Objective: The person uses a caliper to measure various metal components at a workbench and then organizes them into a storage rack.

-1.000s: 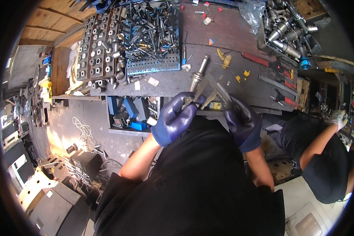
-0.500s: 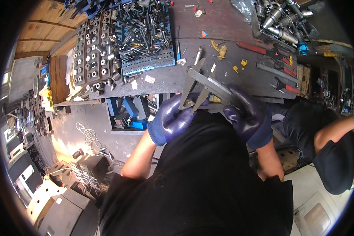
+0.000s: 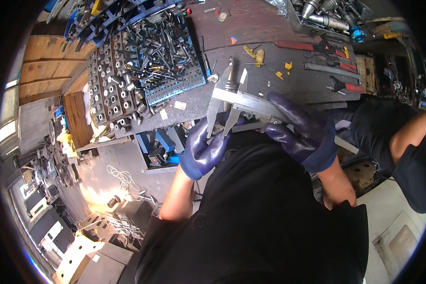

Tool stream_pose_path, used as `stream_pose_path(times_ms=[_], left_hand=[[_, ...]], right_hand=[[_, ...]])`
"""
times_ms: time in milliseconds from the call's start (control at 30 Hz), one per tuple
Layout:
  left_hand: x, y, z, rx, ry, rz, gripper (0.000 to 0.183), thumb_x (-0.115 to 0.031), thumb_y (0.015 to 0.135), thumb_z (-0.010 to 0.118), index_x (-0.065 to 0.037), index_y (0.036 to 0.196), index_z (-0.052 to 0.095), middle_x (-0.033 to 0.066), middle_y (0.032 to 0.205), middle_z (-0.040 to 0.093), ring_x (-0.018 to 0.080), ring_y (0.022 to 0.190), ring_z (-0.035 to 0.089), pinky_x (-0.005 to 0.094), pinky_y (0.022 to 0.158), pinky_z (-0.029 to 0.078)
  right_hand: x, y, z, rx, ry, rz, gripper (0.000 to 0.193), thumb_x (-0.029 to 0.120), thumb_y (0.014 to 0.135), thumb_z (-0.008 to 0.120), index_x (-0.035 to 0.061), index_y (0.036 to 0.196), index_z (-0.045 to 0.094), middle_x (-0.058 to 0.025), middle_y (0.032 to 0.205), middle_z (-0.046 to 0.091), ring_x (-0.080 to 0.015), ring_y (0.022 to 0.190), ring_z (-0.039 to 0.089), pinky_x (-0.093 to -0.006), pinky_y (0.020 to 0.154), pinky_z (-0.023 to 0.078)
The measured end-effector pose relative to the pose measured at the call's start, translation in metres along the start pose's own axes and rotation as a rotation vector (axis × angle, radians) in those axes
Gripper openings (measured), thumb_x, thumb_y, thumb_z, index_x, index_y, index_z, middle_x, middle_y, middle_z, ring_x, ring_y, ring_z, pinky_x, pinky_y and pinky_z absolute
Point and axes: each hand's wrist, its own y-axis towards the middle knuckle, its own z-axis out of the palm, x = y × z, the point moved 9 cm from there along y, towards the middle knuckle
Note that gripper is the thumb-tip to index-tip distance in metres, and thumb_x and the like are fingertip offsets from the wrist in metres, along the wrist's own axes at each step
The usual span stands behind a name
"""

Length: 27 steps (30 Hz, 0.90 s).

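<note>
A silver vernier caliper [image 3: 251, 101] spans the space between my two purple-gloved hands, its jaws parted and pointing down toward my left hand. My right hand [image 3: 303, 130] grips the far end of its beam, index finger above and thumb below. My left hand [image 3: 204, 146] is closed around the lower jaws, fingers curled behind them. A small piece seems to sit between the jaw tips at that hand, mostly hidden by glove and jaws. Just beyond the caliper, a slim metal tool holder [image 3: 230, 75] lies on the dark workbench [image 3: 184, 111], partly covered by the caliper.
A blue perforated tray [image 3: 187, 84] heaped with cutting tools and a rack of round collets [image 3: 110, 92] stand at the left. Red-handled tools [image 3: 348, 87] and yellow scraps [image 3: 259, 57] lie at the right. An open drawer [image 3: 161, 166] holds blue boxes. A person [image 3: 378, 128] is close on my right.
The caliper has turned so that its bright face shows, and it has moved slightly left. My right thumb and index finger have spread wider. The whole view has shifted a little.
</note>
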Motion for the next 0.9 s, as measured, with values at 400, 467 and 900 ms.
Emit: stream_pose_path(times_ms=[400,467,900], left_hand=[[0.004,0.002,-0.005,0.01,0.017,0.05,0.032,-0.006,0.097,0.064,0.001,0.128,0.063,0.0146,0.111,0.073,0.02,0.091,0.067,0.0337,0.083,0.052],[-0.012,0.011,-0.01,0.03,0.187,0.155,0.032,-0.01,0.095,0.064,0.0,0.125,0.065,0.0153,0.104,0.072,0.0298,0.092,0.068,0.0392,0.085,0.052],[0.011,0.016,-0.236,-0.88,-0.009,0.174,0.037,-0.017,0.091,0.078,-0.006,0.126,0.073,0.0063,0.104,0.075,0.0135,0.088,0.068,0.0267,0.078,0.056]], right_hand=[[0.0,0.01,-0.006,-0.118,-0.008,0.006,0.047,0.023,0.086,0.081,0.0089,0.13,0.069,-0.0172,0.099,0.075,-0.0333,0.086,0.075,-0.0406,0.079,0.059],[-0.02,0.004,-0.001,-0.177,0.05,0.089,0.045,0.014,0.087,0.08,0.0002,0.128,0.068,-0.0207,0.113,0.075,-0.03,0.096,0.075,-0.0384,0.088,0.058],[-0.132,-0.063,0.049,-0.223,0.518,0.56,0.049,-0.005,0.089,0.074,-0.0024,0.136,0.061,-0.0128,0.124,0.07,-0.019,0.11,0.067,-0.0329,0.096,0.053]])
